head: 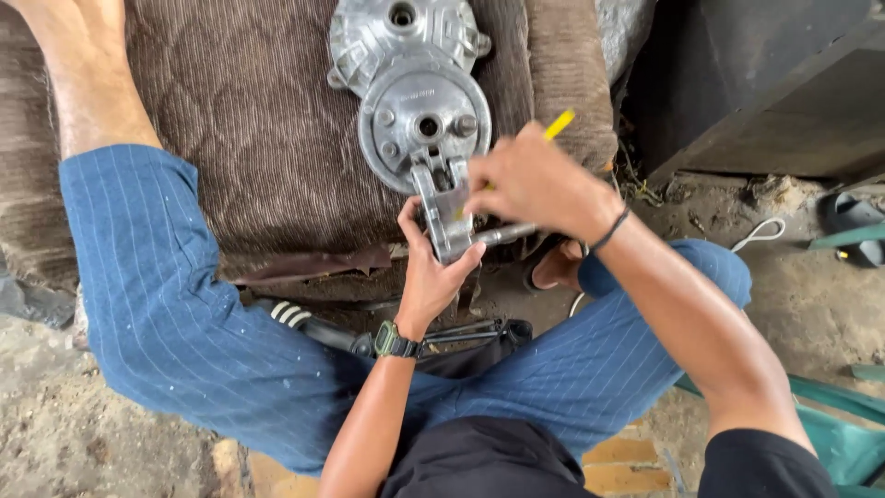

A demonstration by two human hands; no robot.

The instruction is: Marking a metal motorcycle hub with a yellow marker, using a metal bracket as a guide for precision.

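A silver cast-metal engine casing (pixel 419 101) lies on a brown quilted cushion (pixel 249 120), round cover with bolts facing up. My left hand (pixel 429 267) grips the casing's narrow lower bracket from below, thumb on its right side. My right hand (pixel 535 180) is closed around a yellow-handled tool (pixel 559 124) whose metal shaft (pixel 505 233) sticks out beside the bracket. The tool's tip is hidden by my fingers.
My legs in blue striped trousers (pixel 175 304) are folded around the work spot on dirty concrete ground (pixel 802 295). A dark wooden box (pixel 774 83) stands at the upper right. Green plastic (pixel 839 433) lies at the lower right, a black tool (pixel 461 334) under my left wrist.
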